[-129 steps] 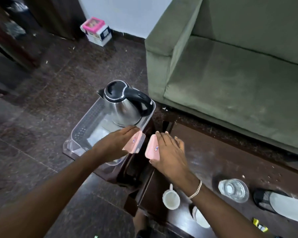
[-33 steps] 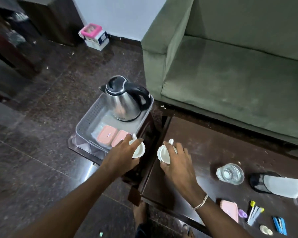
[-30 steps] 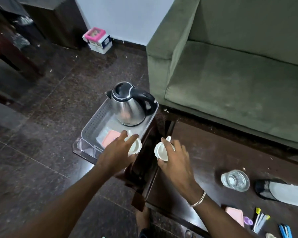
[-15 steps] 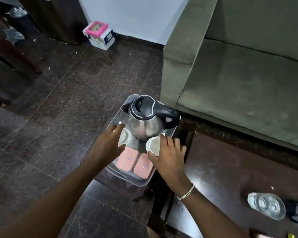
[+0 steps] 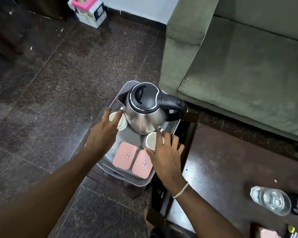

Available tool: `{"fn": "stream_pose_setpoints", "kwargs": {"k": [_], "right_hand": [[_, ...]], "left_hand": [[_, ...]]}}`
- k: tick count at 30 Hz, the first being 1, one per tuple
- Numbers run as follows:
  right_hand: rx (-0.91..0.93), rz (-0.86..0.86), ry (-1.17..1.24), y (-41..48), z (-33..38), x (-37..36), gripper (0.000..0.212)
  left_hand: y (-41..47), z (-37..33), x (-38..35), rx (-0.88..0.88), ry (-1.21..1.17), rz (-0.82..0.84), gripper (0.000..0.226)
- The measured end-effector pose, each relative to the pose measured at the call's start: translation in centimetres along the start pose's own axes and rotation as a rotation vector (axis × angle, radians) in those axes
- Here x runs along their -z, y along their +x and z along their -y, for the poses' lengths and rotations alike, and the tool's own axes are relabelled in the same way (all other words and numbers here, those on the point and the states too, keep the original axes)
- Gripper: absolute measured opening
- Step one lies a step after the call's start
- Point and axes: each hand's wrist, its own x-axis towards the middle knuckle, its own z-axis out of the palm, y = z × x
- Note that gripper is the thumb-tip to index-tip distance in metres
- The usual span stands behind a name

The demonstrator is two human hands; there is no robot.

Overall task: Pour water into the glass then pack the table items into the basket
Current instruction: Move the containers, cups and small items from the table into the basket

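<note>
**White cups going into the basket, both hands at once**

Steel kettle stands upright at the far end of the clear perforated basket. Two pink lidded boxes lie flat side by side at the near end. About a second ago both hands were at the bench edge beside the basket, each carrying a small white cup; now both are over the basket interior.

Left hand: fingers spread loosely over the left cup, which sits just beside the kettle's left flank. Cannot tell whether the grip is loosened or merely light.

Right hand: fingers closed around the right cup, cup tilted, mouth towards the camera, close to the kettle's base.

Glass holds water and stands on the dark bench, well apart from the basket, at the lower right.

Judgement: pouring looks done; packing is midway. Kettle, boxes, and nearly both cups are in. Glass and small items at the frame's lower right edge remain. Right cup wants setting upright before release.
</note>
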Motion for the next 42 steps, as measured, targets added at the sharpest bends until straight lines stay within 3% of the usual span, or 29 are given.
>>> {"fn": "stream_pose_setpoints", "kwargs": {"k": [3,6,9,15,20,27,34,38,42], "right_hand": [[0.021,-0.018,0.046,-0.7,-0.8,0.6,0.078],[0.041,-0.085,0.129,-1.9,-2.3,1.0,0.071],[0.012,-0.126,0.2,-4.4,-5.9,1.5,0.06],[-0.071,-0.111,0.246,-10.8,-15.0,2.6,0.053],[-0.161,-0.108,0.251,-16.3,-23.5,3.2,0.051],[-0.318,-0.105,0.221,-24.1,-34.2,3.0,0.04],[-0.456,0.032,0.157,-29.9,-43.1,1.3,0.032],[-0.443,0.156,0.098,-31.1,-45.3,-0.2,0.029],[-0.439,0.198,0.106,-31.2,-46.2,-1.6,0.026]], "left_hand": [[-0.9,-1.3,0.7,0.053,0.031,-0.097,0.092],[-2.4,-3.5,1.5,0.082,-0.045,-0.219,0.059],[-4.4,-7.8,1.4,-0.084,-0.072,-0.272,0.033],[-7.1,-18.3,-1.6,-0.324,-0.144,-0.182,0.026],[-9.2,-27.6,-4.8,-0.468,-0.162,-0.091,0.035],[-14.1,-39.9,-9.8,-0.435,-0.235,0.269,0.045],[-19.6,-49.0,-17.0,-0.474,-0.229,0.48,0.087],[-21.6,-52.0,-21.1,-0.47,-0.208,0.533,0.115],[-22.5,-53.2,-23.0,-0.461,-0.142,0.524,0.122]]}}
